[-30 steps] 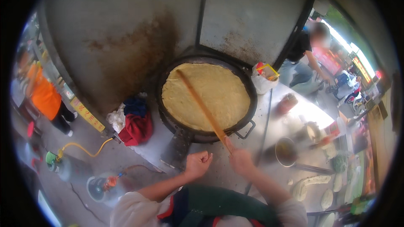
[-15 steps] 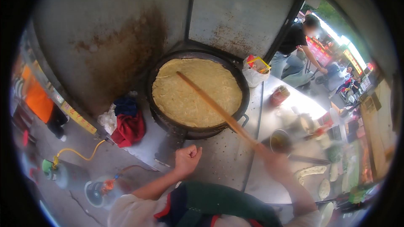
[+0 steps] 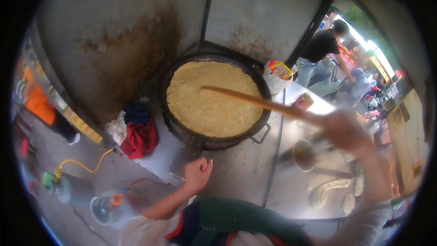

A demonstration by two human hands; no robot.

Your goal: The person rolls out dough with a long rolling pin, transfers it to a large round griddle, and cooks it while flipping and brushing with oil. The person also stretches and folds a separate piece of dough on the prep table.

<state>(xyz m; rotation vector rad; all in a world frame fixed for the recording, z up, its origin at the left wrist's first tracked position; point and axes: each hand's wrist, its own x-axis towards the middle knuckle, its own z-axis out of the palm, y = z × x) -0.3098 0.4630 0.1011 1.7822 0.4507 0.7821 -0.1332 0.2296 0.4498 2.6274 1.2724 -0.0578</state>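
Observation:
A large round flatbread (image 3: 209, 109) of pale dough fills a wide black pan (image 3: 169, 122) in the middle of the head view. My right hand (image 3: 348, 130), blurred by motion, is raised to the right of the pan, closed around the thick end of a long wooden stick (image 3: 255, 99). The stick's narrow tip lies over the upper middle of the flatbread; whether it touches the dough I cannot tell. My left hand (image 3: 198, 174) is in a fist just below the pan, near the counter's front, with nothing visible in it.
Red and blue cloths (image 3: 140, 139) lie left of the pan. A white bag (image 3: 276, 80) stands at its right. Further right are a round metal container (image 3: 303, 155) and dough pieces (image 3: 329, 191). Metal panels rise behind. Gas cylinders (image 3: 73, 190) stand on the floor at left.
My right hand has moved up and to the right with the wooden stick, which now lies flatter across the pan. The tip has shifted slightly right and down. My left hand has barely moved.

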